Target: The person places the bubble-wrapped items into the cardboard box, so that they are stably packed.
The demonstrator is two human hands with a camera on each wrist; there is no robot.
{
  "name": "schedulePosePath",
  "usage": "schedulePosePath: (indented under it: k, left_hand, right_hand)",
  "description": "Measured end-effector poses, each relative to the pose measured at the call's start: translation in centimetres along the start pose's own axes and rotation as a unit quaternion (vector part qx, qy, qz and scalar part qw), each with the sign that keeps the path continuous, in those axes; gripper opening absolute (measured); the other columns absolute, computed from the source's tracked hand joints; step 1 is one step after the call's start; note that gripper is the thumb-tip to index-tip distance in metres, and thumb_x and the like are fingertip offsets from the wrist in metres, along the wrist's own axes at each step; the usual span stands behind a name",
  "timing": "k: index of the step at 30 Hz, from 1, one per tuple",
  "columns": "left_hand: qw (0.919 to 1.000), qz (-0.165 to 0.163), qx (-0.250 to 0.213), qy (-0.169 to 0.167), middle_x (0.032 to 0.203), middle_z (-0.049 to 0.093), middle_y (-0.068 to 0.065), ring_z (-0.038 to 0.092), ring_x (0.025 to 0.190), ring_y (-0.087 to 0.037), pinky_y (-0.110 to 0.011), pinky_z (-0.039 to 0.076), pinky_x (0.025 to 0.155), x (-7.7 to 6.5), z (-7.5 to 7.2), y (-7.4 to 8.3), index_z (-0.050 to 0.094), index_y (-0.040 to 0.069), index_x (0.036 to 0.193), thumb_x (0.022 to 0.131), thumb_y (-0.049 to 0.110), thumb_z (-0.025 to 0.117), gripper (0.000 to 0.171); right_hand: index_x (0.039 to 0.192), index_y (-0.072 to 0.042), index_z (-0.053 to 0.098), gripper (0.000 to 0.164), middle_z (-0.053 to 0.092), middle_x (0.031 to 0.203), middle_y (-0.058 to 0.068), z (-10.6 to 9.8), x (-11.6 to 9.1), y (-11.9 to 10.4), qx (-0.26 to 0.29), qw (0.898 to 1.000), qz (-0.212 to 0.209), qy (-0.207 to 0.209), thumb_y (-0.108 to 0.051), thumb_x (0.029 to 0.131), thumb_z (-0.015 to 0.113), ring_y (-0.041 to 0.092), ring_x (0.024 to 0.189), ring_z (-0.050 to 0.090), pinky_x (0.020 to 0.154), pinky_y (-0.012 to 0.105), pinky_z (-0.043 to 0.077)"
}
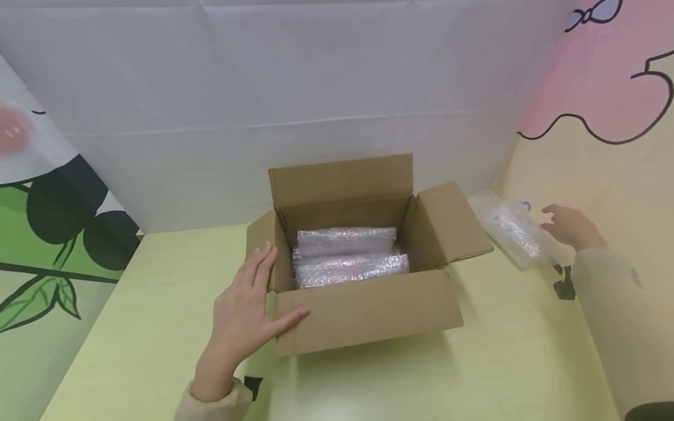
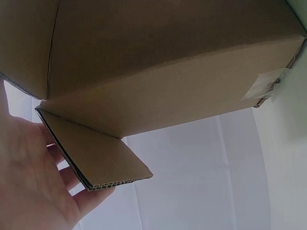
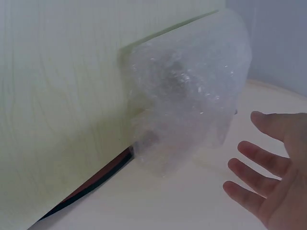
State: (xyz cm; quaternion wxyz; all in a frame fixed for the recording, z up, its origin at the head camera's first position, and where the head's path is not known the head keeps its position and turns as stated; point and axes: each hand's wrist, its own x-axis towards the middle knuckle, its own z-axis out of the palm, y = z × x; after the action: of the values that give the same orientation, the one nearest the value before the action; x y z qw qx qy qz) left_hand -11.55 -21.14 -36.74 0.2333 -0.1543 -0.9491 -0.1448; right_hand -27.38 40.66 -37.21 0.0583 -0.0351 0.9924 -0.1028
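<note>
- The table (image 1: 147, 327) runs up to a white sheet (image 1: 316, 64) at the back; a printed panel (image 1: 31, 234) borders its left edge and a cream-and-pink panel (image 1: 616, 169) stands along the right.
- The cardboard box (image 1: 368, 310) sits towards the back, flaps spread outward. Its back flap stands up close to the sheet; whether they touch I can't tell from here.
- There's tabletop to the left of the box and in front of it, and a narrower strip on the right, between its right flap and the bubble-wrapped package (image 1: 518, 234).
- That package lies slantwise at the table's right edge, near the back corner, hiding part of the edge in the right wrist view.
- The right hand (image 1: 571, 227) hovers just beside it, on the package's right, fingers spread and holding nothing, with a small gap between fingertips and plastic.
- The left hand (image 1: 244, 307) rests at the box's front left corner, fingers extended over the left flap, thumb lying on the front flap.
- Inside the box, to the right of that hand, lie more bubble-wrapped bundles (image 1: 350, 257), side by side below the rim.
</note>
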Motion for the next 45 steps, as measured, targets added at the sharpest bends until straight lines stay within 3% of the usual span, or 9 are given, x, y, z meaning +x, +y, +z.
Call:
schedulePosePath:
  k: [5, 11, 16, 20, 26, 35, 40, 45]
  left_hand:
    - [1.0000, 0.000, 0.000, -0.005, 0.155, 0.037, -0.003, 0.040, 0.140, -0.027, -0.025, 0.040, 0.046, 0.0, 0.0, 0.0, 0.032, 0.015, 0.151, 0.067, 0.070, 0.069, 0.107]
    - [1.0000, 0.002, 0.003, -0.003, 0.155, 0.037, -0.003, 0.041, 0.139, -0.027, -0.025, 0.040, 0.047, 0.0, 0.0, 0.1, 0.034, 0.013, 0.150, 0.067, 0.070, 0.069, 0.107]
    - [1.0000, 0.001, 0.005, -0.001, 0.155, 0.037, -0.004, 0.042, 0.139, -0.027, -0.023, 0.038, 0.045, 0.0, -0.1, 0.1, 0.035, 0.013, 0.150, 0.067, 0.071, 0.068, 0.107]
    - [0.9999, 0.006, 0.007, 0.005, 0.154, 0.038, -0.004, 0.042, 0.138, -0.028, -0.023, 0.037, 0.045, 0.0, 0.0, 0.0, 0.035, 0.012, 0.149, 0.067, 0.072, 0.067, 0.106]
    - [0.9999, 0.006, 0.005, 0.006, 0.154, 0.038, -0.005, 0.043, 0.138, -0.028, -0.023, 0.037, 0.045, 0.0, 0.0, 0.0, 0.035, 0.012, 0.150, 0.068, 0.072, 0.067, 0.107]
    - [1.0000, 0.001, 0.003, 0.002, 0.154, 0.039, -0.005, 0.042, 0.138, -0.028, -0.023, 0.037, 0.045, 0.0, 0.0, 0.0, 0.035, 0.012, 0.150, 0.068, 0.071, 0.068, 0.106]
    - [1.0000, 0.001, 0.003, 0.002, 0.154, 0.039, -0.005, 0.042, 0.138, -0.028, -0.023, 0.037, 0.045, 0.0, -0.1, 0.1, 0.036, 0.012, 0.149, 0.068, 0.071, 0.068, 0.106]
    - [1.0000, 0.003, 0.001, 0.005, 0.154, 0.039, -0.005, 0.043, 0.138, -0.028, -0.024, 0.038, 0.045, 0.0, 0.0, 0.1, 0.036, 0.011, 0.149, 0.068, 0.070, 0.068, 0.105]
  right_hand:
    - [0.129, 0.017, 0.038, 0.048, 0.053, 0.116, 0.043, 1.8, -0.4, 1.7, 0.012, 1.000, 0.020, 0.010, -0.012, 0.094, 0.051, 0.061, 0.106, 0.050, 0.093, 0.066, 0.038]
    - [0.133, 0.015, 0.033, 0.059, 0.040, 0.131, 0.044, 2.7, -0.7, 2.2, 0.038, 0.997, 0.063, -0.029, -0.029, 0.097, 0.048, 0.064, 0.117, 0.037, 0.097, 0.071, 0.032]
    - [0.135, 0.013, 0.034, 0.057, 0.038, 0.133, 0.043, 3.5, -0.7, 2.3, 0.053, 0.996, 0.062, -0.020, -0.029, 0.098, 0.046, 0.065, 0.117, 0.036, 0.097, 0.071, 0.030]
    - [0.138, 0.009, 0.033, 0.057, 0.039, 0.133, 0.043, 4.6, -0.6, 2.6, 0.055, 0.996, 0.066, -0.002, -0.028, 0.097, 0.048, 0.066, 0.115, 0.038, 0.090, 0.071, 0.035]
    - [0.141, 0.002, 0.033, 0.067, 0.043, 0.131, 0.042, 6.1, -0.1, 3.1, 0.041, 0.995, 0.090, 0.023, -0.047, 0.096, 0.044, 0.066, 0.109, 0.045, 0.074, 0.070, 0.041]
    - [0.134, 0.005, 0.043, 0.078, 0.049, 0.126, 0.041, 6.9, -0.7, 2.1, 0.046, 0.985, 0.138, 0.096, -0.062, 0.098, 0.026, 0.064, 0.104, 0.050, 0.066, 0.061, 0.045]
    - [0.130, 0.007, 0.048, 0.071, 0.050, 0.127, 0.039, 7.0, -1.3, 1.7, 0.062, 0.979, 0.139, 0.136, -0.054, 0.100, 0.030, 0.064, 0.106, 0.048, 0.069, 0.061, 0.045]
    - [0.123, 0.009, 0.054, 0.050, 0.055, 0.121, 0.037, 7.2, -1.5, 1.7, 0.079, 0.969, 0.124, 0.200, -0.034, 0.100, 0.043, 0.060, 0.107, 0.050, 0.082, 0.063, 0.042]
